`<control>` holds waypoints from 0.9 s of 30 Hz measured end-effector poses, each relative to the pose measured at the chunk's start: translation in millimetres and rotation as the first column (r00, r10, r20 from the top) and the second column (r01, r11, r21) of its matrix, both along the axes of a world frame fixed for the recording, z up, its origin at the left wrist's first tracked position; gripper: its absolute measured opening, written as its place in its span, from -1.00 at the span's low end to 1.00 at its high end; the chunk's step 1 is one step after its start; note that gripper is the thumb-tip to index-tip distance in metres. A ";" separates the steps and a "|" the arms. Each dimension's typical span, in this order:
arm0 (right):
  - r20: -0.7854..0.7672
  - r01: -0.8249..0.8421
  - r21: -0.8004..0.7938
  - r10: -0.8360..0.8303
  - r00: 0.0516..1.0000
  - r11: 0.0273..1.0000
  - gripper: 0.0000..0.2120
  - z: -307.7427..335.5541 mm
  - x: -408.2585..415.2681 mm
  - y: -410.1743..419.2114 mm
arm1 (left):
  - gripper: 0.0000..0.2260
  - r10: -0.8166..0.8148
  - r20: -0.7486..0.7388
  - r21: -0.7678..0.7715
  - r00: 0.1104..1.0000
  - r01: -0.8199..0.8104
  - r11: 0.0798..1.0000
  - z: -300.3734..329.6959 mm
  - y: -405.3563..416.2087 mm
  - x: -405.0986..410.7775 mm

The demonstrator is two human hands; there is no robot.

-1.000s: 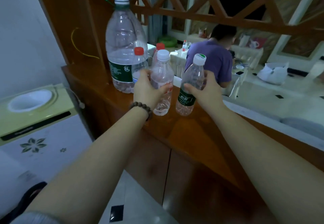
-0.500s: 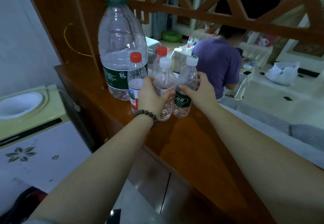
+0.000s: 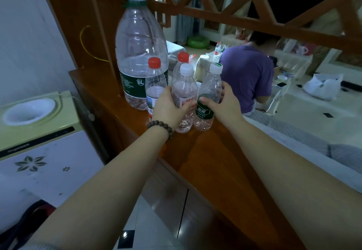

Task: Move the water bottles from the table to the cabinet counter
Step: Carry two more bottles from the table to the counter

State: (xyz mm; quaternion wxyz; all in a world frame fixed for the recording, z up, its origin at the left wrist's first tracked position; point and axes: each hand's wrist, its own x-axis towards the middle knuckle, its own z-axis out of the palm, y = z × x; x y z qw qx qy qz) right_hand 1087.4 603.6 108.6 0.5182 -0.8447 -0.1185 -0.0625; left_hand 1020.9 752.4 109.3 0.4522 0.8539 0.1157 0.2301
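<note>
While both stand on the polished brown wooden cabinet counter [image 3: 211,163], two small clear plastic water bottles are each gripped by one hand.

The white-capped bottle with the red-printed label [image 3: 184,93] is held by the left hand [image 3: 169,110], thumb and fingers curled round its middle; a dark bead bracelet [image 3: 159,127] sits on that wrist. Touching it on the right, the white-capped bottle with the green label [image 3: 207,101] is held by the right hand [image 3: 225,105], thumb across the label and fingers wrapped behind. Just behind stand two red-capped small bottles [image 3: 154,85] and a large clear 6L bottle [image 3: 140,50]. Beyond the wooden lattice [image 3: 244,18], a seated person in a purple shirt [image 3: 247,75] faces away.
</note>
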 end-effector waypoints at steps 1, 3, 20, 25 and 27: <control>0.009 0.004 -0.009 -0.003 1.000 1.000 -0.24 2.1 -2.8 -0.8 | -0.46 0.005 0.006 0.011 1.000 -0.005 1.000 0.8 -0.8 -4.2; 0.030 0.028 -0.048 -0.027 0.999 0.998 -0.19 5.8 -10.6 -4.1 | -0.49 0.030 0.011 0.040 0.999 -0.031 0.999 2.4 -2.8 -14.2; 0.168 -0.276 -0.404 0.368 0.915 0.872 -0.35 -61.6 -163.0 10.1 | -0.39 0.544 -0.171 0.481 0.821 -0.412 0.774 -72.6 5.1 -192.9; 0.078 -0.531 -0.408 0.608 0.790 0.742 -0.36 -80.8 -227.4 52.8 | -0.38 0.690 -0.271 0.540 0.671 -0.487 0.686 -101.0 16.5 -292.7; 0.065 -0.606 -0.425 0.690 0.721 0.673 -0.36 -90.2 -260.3 75.7 | -0.38 0.759 -0.279 0.559 0.588 -0.543 0.626 -109.7 21.1 -337.2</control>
